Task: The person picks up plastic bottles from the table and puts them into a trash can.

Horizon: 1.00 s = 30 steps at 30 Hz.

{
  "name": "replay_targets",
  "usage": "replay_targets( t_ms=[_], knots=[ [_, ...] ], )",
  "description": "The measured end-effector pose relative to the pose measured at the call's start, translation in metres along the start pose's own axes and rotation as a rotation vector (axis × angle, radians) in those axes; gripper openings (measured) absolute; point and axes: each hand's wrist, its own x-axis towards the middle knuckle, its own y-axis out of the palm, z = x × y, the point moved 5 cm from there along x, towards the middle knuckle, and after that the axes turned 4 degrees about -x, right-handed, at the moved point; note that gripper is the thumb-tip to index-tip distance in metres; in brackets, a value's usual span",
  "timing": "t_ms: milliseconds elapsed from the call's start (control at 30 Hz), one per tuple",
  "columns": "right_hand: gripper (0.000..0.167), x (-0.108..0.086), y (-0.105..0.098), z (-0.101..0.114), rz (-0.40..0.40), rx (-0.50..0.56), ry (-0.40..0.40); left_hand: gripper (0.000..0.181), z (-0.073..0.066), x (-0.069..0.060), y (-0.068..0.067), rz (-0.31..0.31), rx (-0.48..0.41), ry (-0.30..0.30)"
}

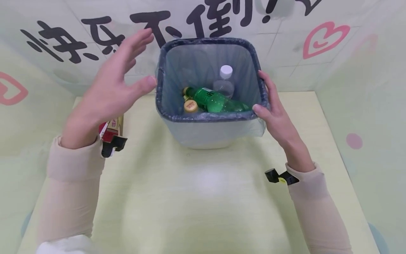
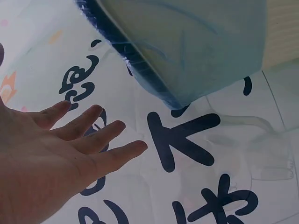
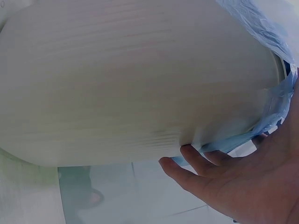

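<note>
A white trash bin (image 1: 206, 135) with a bluish plastic liner (image 1: 207, 118) folded over its rim stands on the table. Inside lie a green plastic bottle (image 1: 219, 102), a clear bottle with a white cap (image 1: 226, 72) and something with a yellowish round cap (image 1: 190, 106). My right hand (image 1: 279, 118) grips the bin's right rim, its thumb at the front corner. In the right wrist view its fingers lie along the outer wall. My left hand (image 1: 112, 84) is held up beside the left rim, fingers extended; the left wrist view shows these fingers (image 2: 112, 158) apart from the bin.
A red and gold box (image 1: 112, 128) sits at the table's left, partly hidden by my left wrist. Behind the bin rises a wall with black lettering (image 1: 101, 31) and a pink heart (image 1: 326, 38). More pale walls flank the table (image 1: 206, 204).
</note>
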Motion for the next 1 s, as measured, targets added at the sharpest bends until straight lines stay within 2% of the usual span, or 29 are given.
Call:
replay_targets(
  t_ms=[133, 400, 567, 1000],
  knots=[
    [0.074, 0.000, 0.000, -0.001, 0.000, 0.012, 0.009, 0.069, 0.005, -0.005, -0.006, -0.010, 0.033, -0.020],
    [0.076, 0.001, 0.002, -0.003, 0.007, 0.008, 0.009, 0.067, 0.026, -0.024, -0.027, -0.077, 0.044, -0.078],
    [0.080, 0.001, 0.001, -0.002, 0.000, 0.004, 0.002, 0.065, 0.034, -0.034, -0.040, -0.108, 0.052, -0.086],
    [0.080, 0.000, -0.001, 0.000, -0.008, -0.020, -0.011, 0.064, 0.050, -0.042, -0.044, -0.088, 0.083, -0.143]
  ],
)
